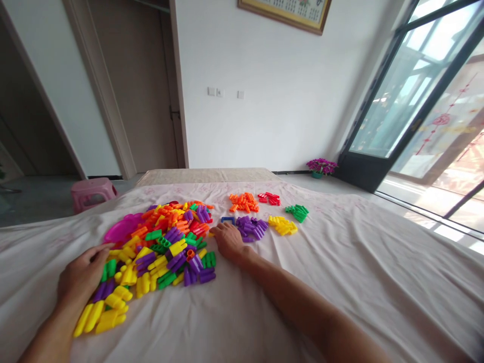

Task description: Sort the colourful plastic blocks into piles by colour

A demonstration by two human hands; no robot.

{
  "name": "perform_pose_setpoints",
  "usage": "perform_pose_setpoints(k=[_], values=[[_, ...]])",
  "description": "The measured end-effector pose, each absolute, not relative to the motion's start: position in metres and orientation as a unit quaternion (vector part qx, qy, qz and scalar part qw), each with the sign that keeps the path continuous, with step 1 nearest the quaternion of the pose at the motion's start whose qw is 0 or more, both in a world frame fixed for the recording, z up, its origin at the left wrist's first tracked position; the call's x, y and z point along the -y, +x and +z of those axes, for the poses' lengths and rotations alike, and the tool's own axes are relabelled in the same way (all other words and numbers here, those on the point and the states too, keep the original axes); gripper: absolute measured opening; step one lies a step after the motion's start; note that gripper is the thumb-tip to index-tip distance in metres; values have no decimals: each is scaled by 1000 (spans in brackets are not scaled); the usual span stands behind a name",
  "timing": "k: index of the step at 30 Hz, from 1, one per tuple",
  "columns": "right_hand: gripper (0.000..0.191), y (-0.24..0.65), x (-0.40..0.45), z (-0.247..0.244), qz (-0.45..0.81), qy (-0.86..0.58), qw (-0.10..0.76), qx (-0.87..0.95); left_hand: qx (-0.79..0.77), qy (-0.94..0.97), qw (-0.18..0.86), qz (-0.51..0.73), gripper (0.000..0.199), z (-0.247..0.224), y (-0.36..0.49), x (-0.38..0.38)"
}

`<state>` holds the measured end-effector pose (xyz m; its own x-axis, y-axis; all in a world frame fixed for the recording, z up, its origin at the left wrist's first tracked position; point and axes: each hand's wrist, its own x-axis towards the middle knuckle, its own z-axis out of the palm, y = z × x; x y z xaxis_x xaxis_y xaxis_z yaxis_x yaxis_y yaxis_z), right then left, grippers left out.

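Rumpled cloth [351, 267] carries a multicoloured plastic-block pile [161, 263] at nine o'clock from my right hand [228, 240], left hand [80, 272] beside it, purple blocks [252, 228] at two, apparently separated by colour; I cannot tell either hand's grip.

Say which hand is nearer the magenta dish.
Left. The left hand is by the near edge of the magenta dish; the right hand is farther off, just past the right side of the mixed pile.
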<state>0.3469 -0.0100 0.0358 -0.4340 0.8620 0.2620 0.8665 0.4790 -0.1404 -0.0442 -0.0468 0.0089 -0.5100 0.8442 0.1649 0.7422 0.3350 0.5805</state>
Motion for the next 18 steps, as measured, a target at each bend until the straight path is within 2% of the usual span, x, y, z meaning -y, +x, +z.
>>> perform_pose_setpoints(k=[5, 10, 14, 18], values=[[34, 395, 18, 58, -23, -549, 213, 808, -823, 480, 87, 290, 60, 11, -41, 47], [36, 472, 11, 65, -75, -660, 266, 698, -830, 474, 76, 284, 60, 11, -40, 46], [36, 515, 5, 48, -106, -726, 261, 627, -835, 471, 82, 274, 61, 12, -41, 46], [36, 529, -2, 30, -95, -719, 224, 652, -839, 469, 98, 257, 61, 15, -41, 47]])
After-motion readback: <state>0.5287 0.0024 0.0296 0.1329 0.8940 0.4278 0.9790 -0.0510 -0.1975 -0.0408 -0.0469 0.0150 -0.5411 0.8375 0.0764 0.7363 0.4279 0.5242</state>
